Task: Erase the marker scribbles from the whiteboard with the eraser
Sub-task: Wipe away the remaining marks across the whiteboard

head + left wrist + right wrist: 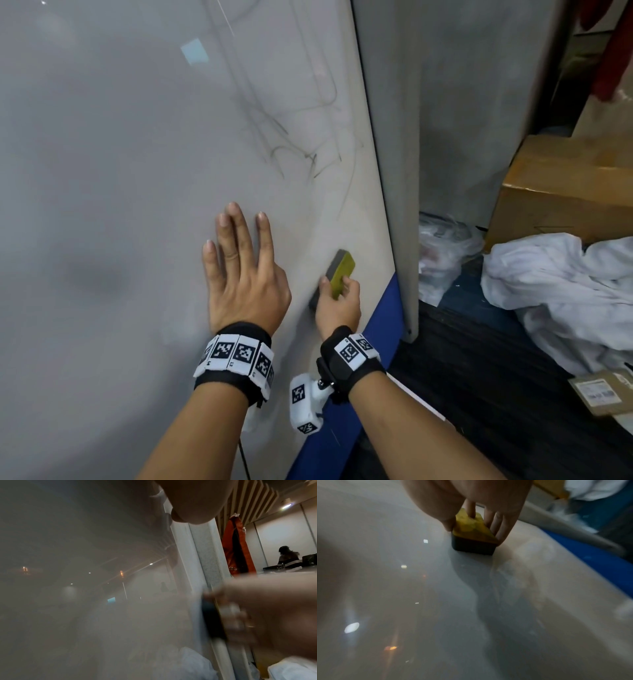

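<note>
The whiteboard (120, 171) fills the left of the head view, with faint grey marker scribbles (301, 150) in its upper right part. My left hand (239, 270) lies flat on the board with fingers spread and straight. Just right of it my right hand (337, 301) grips the eraser (337, 272), yellow on top and dark felt underneath, pressed against the board near its right edge below the scribbles. The right wrist view shows the eraser (471, 536) pinched between thumb and fingers on the board (402, 588). In the blurred left wrist view the eraser (212, 620) is a dark shape in my right hand.
A blue frame corner (383, 329) edges the board's lower right. A grey partition panel (445, 120) stands right of it. On the dark floor lie white cloth (561, 294), a plastic bag (442, 253), a cardboard box (565, 188) and a small parcel (603, 394).
</note>
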### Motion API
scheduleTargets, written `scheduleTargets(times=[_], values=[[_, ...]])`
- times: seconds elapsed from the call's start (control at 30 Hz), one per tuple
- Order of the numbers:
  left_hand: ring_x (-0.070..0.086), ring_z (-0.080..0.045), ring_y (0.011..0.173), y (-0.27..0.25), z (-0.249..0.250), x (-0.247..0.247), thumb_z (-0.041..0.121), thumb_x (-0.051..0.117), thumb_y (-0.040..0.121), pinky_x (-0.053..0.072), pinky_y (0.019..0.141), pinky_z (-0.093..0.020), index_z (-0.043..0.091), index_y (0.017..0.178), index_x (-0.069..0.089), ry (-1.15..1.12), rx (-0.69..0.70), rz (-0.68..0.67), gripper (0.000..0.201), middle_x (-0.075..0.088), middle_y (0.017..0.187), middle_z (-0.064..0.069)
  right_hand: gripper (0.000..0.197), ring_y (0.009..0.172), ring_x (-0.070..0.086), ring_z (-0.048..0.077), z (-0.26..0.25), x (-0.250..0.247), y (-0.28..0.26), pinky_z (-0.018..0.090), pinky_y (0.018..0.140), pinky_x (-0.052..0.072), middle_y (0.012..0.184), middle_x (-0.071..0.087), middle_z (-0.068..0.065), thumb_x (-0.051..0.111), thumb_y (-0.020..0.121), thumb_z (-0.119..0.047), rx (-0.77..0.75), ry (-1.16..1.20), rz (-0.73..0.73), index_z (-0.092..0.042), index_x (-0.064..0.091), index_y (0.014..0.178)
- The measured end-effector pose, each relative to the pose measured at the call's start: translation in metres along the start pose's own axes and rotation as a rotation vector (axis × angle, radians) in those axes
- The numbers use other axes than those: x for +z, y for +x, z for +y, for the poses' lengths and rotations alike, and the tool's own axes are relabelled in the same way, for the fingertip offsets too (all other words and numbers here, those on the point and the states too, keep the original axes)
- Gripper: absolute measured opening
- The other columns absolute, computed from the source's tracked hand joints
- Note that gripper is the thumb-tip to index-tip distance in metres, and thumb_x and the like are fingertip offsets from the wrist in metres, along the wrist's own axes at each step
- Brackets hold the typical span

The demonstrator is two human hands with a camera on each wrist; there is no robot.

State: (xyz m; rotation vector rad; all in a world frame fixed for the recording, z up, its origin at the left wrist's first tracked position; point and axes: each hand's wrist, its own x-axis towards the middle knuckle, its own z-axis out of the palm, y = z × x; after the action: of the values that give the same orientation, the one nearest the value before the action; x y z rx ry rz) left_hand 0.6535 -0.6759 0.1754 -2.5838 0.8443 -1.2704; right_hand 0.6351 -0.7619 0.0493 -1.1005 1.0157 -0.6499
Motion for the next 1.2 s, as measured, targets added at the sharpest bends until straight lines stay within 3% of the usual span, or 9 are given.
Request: scheduleTargets(times=[0.13,0.27,0.37,0.57,0.77,0.93,1.0,1.13,1.2], values=[[-0.017,-0.029,0.15,0.003,0.004,0.0,0.028,0.033,0.093,-0.023,0.117,-0.043,0.013,0.158,0.005,-0.018,-0.027,-0.047,0.073,-0.021,0.161,-0.017,0.04,0.112,0.059,0.007,-0.072,0.015,-0.003,0.027,0.094,0.051,0.126,0.06,-0.013,0.067,0.087,-0.051,-0.373,0.064,-0.045,-0.038,0.055,0.123],[-0.021,-0.028,0.149,0.006,0.017,0.001,0.026,0.038,0.089,-0.024,0.115,-0.046,0.016,0.159,0.007,-0.053,-0.102,-0.054,0.077,-0.023,0.16,-0.017,0.041,0.117,0.053,0.002,-0.105,0.015,0.012,0.016,0.094,0.045,0.131,0.055,-0.015,0.069,0.089,-0.044,-0.48,0.1,-0.058,-0.035,0.054,0.126],[-0.02,-0.031,0.149,0.022,0.047,0.01,0.02,0.041,0.085,-0.022,0.11,-0.058,0.012,0.158,0.003,-0.037,-0.047,-0.055,0.083,-0.022,0.16,-0.018,0.041,0.114,0.056,0.008,-0.082,0.006,0.042,0.011,0.084,0.043,0.13,0.057,-0.007,0.067,0.092,-0.039,-0.362,0.093,0.018,-0.03,0.054,0.13],[-0.03,-0.034,0.144,0.055,0.094,0.036,0.031,0.05,0.087,-0.024,0.107,-0.06,0.016,0.158,-0.001,-0.03,-0.174,-0.107,0.088,-0.029,0.158,-0.018,0.042,0.103,0.06,0.026,-0.076,-0.029,0.118,0.026,0.084,0.039,0.128,0.062,0.006,0.064,0.095,-0.034,0.178,0.053,0.024,-0.025,0.049,0.133],[-0.027,-0.032,0.146,0.055,0.09,0.058,0.042,0.04,0.093,-0.023,0.111,-0.056,0.012,0.158,0.005,0.042,-0.183,-0.08,0.079,-0.027,0.159,-0.017,0.04,0.108,0.06,0.009,-0.142,0.001,0.096,0.025,0.088,0.052,0.12,0.059,-0.011,0.075,0.083,-0.042,-0.428,0.144,-0.101,-0.032,0.057,0.117],[-0.026,-0.03,0.147,0.054,0.094,0.06,0.043,0.04,0.093,-0.025,0.112,-0.053,0.013,0.158,0.005,0.094,-0.205,-0.045,0.08,-0.026,0.159,-0.016,0.041,0.119,0.053,0.011,-0.121,-0.001,0.113,0.026,0.099,0.045,0.13,0.057,-0.005,0.071,0.088,-0.033,-0.619,0.09,-0.025,-0.021,0.059,0.126],[-0.026,-0.029,0.147,0.053,0.096,0.06,0.043,0.04,0.093,-0.025,0.113,-0.052,0.014,0.158,0.004,0.106,-0.208,-0.03,0.081,-0.027,0.159,-0.015,0.04,0.12,0.053,0.013,-0.093,-0.013,0.13,0.026,0.097,0.046,0.132,0.057,-0.003,0.071,0.09,-0.026,-0.471,0.069,-0.004,-0.021,0.057,0.127],[-0.026,-0.028,0.147,0.052,0.099,0.06,0.042,0.041,0.094,-0.023,0.113,-0.052,0.017,0.158,0.0,0.11,-0.213,-0.006,0.08,-0.028,0.159,-0.013,0.043,0.109,0.061,0.025,-0.041,-0.048,0.164,0.025,0.084,0.042,0.13,0.06,0.007,0.065,0.095,-0.025,0.206,-0.03,-0.085,-0.024,0.046,0.134],[-0.028,-0.027,0.146,0.051,0.099,0.06,0.042,0.041,0.094,-0.024,0.113,-0.052,0.018,0.157,-0.004,0.095,-0.215,0.0,0.082,-0.03,0.158,-0.012,0.045,0.106,0.063,0.031,-0.03,-0.057,0.169,0.028,0.082,0.042,0.127,0.062,0.013,0.064,0.096,-0.026,0.4,-0.076,-0.125,-0.02,0.041,0.135]])
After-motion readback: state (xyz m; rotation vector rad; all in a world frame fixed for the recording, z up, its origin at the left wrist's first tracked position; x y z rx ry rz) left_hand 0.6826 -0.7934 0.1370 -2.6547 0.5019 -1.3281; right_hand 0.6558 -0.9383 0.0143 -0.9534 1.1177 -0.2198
